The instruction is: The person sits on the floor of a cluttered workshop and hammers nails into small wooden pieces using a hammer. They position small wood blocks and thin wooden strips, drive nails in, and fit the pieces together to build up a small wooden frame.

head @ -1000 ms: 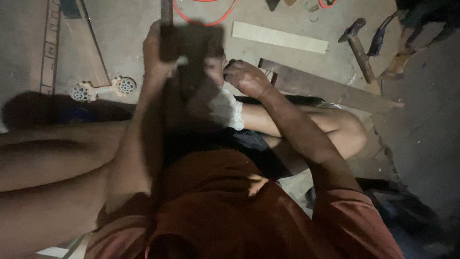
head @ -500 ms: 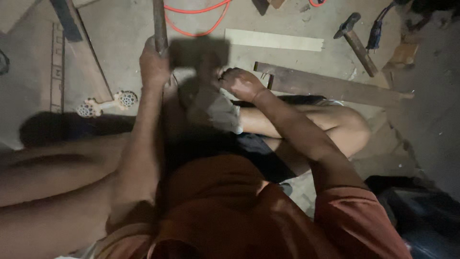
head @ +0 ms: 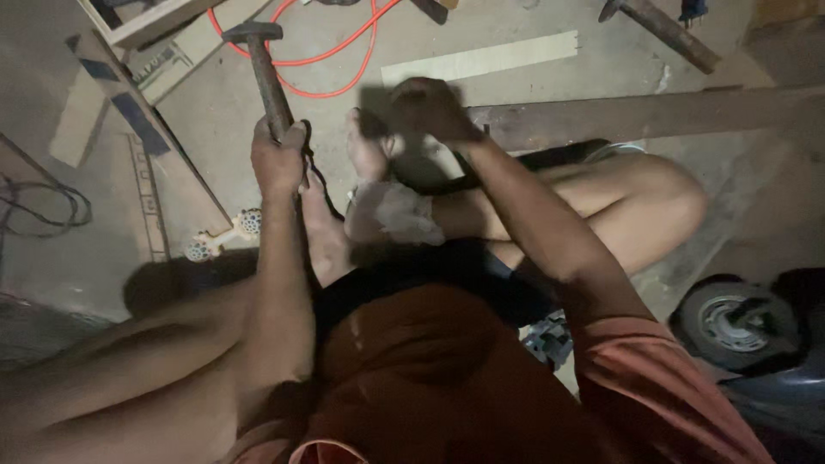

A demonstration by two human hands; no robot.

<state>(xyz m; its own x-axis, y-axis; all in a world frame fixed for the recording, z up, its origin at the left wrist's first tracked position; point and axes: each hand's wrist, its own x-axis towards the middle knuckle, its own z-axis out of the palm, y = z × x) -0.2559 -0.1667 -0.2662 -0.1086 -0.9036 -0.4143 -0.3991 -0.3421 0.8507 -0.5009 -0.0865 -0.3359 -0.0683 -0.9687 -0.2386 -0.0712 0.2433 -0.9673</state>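
Left hand [head: 277,159] fist-closed on wooden hammer [head: 266,73] handle, now fully visible upper left, steel head raised, right hand [head: 430,110] curled over dark plank [head: 636,116] end, grip contents indiscernible, orange cable [head: 322,58] behind.

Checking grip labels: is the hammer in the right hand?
No, the left hand grips the hammer by its handle, while the right hand rests at the end of the wooden plank.
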